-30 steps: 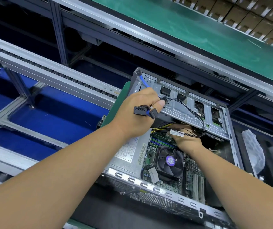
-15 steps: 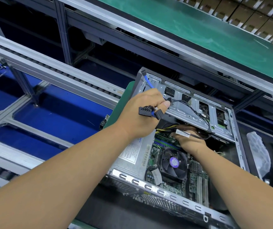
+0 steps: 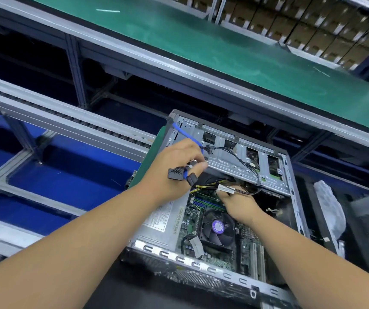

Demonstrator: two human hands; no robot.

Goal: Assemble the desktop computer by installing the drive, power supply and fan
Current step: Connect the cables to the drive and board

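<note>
On the near side of the conveyor frame, an open computer case point(image 3: 223, 270) is lying with its inside facing the head camera. Both arms are reaching into it from the near edge.

Over the case's left part, the left hand point(image 3: 170, 168) is curling its fingers round a blue cable point(image 3: 184, 133) and a bunch of black connectors point(image 3: 175, 173), which are sticking out to the left and below the fingertips. From that hand thin black wires point(image 3: 243, 163) are running right across the silver drive cage point(image 3: 235, 161) at the far end of the case.

Just right of it and nearer, the right hand point(image 3: 239, 204) is reaching under the drive cage, its fingers folding round a bundle of yellow and black wires with a white label point(image 3: 225, 188); the fingertips are hidden, so how tightly it is gripping cannot be told.

Near the right wrist, the CPU fan point(image 3: 217, 228) with its purple hub is sitting on the green motherboard point(image 3: 243, 259). Left of the fan, the grey power supply point(image 3: 163, 221) with a white sticker is filling the case's left side.

Beyond the case, a green belt point(image 3: 223, 50) is stretching across the far scene. A white plastic bag point(image 3: 328, 208) is lying right of the case.
</note>
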